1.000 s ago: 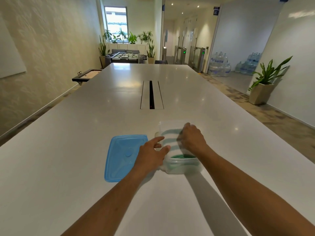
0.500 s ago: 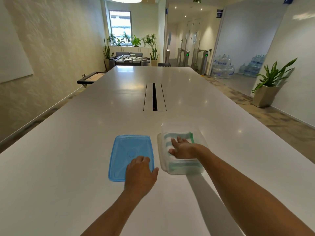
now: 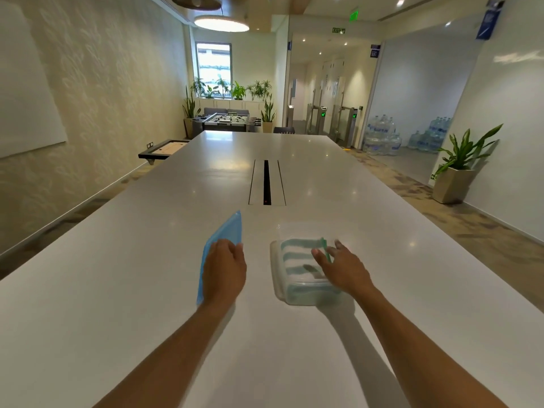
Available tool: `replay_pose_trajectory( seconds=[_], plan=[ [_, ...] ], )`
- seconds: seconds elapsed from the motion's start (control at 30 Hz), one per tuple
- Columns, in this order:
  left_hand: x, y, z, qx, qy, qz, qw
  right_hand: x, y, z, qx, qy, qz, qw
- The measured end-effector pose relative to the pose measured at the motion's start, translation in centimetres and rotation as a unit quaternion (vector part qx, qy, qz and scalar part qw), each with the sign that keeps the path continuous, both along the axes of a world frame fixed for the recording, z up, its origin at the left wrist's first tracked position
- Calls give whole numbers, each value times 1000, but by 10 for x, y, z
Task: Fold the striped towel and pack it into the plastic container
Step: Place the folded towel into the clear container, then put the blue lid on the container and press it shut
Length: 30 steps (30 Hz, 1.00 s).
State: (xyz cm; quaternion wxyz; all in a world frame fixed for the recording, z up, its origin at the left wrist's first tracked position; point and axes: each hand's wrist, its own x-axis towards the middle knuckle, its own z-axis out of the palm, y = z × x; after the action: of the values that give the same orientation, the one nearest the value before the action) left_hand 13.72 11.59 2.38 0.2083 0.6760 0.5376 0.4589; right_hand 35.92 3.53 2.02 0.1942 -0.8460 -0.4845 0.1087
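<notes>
The folded white towel with green stripes (image 3: 297, 257) lies inside the clear plastic container (image 3: 279, 285) on the white table (image 3: 117, 290). My right hand (image 3: 343, 267) hovers over the container's right side, fingers spread, thumb near the towel's green edge. My left hand (image 3: 225, 269) grips the blue lid (image 3: 225, 234), which is tilted up on its edge to the left of the container. The lid's lower part is hidden behind that hand.
A cable slot (image 3: 266, 182) runs along the table's middle, beyond the container. A potted plant (image 3: 459, 169) stands on the floor at the right, water bottles (image 3: 382, 139) further back. A low bench (image 3: 163, 148) sits left of the table.
My left hand has taken hold of the blue lid and tipped it up from flat. My right hand has lifted off the towel and shifted toward the container's right side.
</notes>
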Motion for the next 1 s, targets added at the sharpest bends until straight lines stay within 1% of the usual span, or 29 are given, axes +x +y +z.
replay_pose_trajectory(
  seconds=[0.07, 0.1, 0.13, 0.17, 0.2, 0.27, 0.3, 0.33, 0.37, 0.4, 0.43, 0.47, 0.5, 0.57, 0.6, 0.63, 0.7, 0.8, 0.87, 1.0],
  plan=[
    [-5, 10, 21, -60, -97, 14, 993, 0, -1, 4, -2, -31, 3, 1000],
    [-8, 15, 31, -89, -161, 12, 983, 0, -2, 7, 12, -51, 1, 999],
    [-9, 17, 40, -117, -233, -3, 965, -2, -4, 13, 42, -65, 0, 997],
    [-10, 17, 48, -141, -307, -27, 941, -5, -4, 20, 86, -61, 1, 994],
    [-8, 13, 57, -160, -377, -57, 911, -9, -5, 28, 135, -36, 3, 990],
    [1, -2, 74, -187, -493, -121, 841, -17, -4, 41, 214, 70, 3, 974],
    [7, -13, 82, -200, -531, -150, 809, -21, -2, 48, 237, 146, 5, 960],
    [13, -23, 88, -214, -555, -174, 785, -23, 0, 55, 255, 235, 9, 938],
    [20, -31, 89, -227, -567, -194, 768, -24, 3, 61, 266, 317, 7, 910],
    [26, -38, 88, -238, -567, -204, 762, -25, 5, 64, 279, 371, -2, 886],
    [31, -42, 83, -244, -557, -205, 767, -23, 7, 66, 292, 381, -18, 877],
    [35, -43, 77, -241, -528, -197, 790, -19, 8, 66, 300, 362, -37, 882],
    [38, -43, 69, -228, -480, -185, 827, -13, 8, 64, 306, 331, -55, 891],
    [42, -42, 50, -171, -334, -165, 912, -1, 6, 58, 312, 275, -81, 906],
    [42, -42, 42, -142, -255, -158, 943, 4, 4, 55, 312, 254, -89, 911],
    [42, -42, 33, -123, -183, -154, 963, 8, 3, 51, 306, 233, -97, 918],
    [43, -44, 20, -111, -87, -145, 979, 13, 0, 41, 282, 191, -102, 935],
    [48, -44, 7, -99, 4, -112, 989, 17, 0, 25, 247, 137, -99, 954],
    [52, -44, 1, -93, 26, -102, 990, 19, 1, 16, 231, 116, -97, 961],
    [56, -37, -10, -89, 23, -102, 991, 26, 7, 0, 188, 106, -106, 971]
  ],
)
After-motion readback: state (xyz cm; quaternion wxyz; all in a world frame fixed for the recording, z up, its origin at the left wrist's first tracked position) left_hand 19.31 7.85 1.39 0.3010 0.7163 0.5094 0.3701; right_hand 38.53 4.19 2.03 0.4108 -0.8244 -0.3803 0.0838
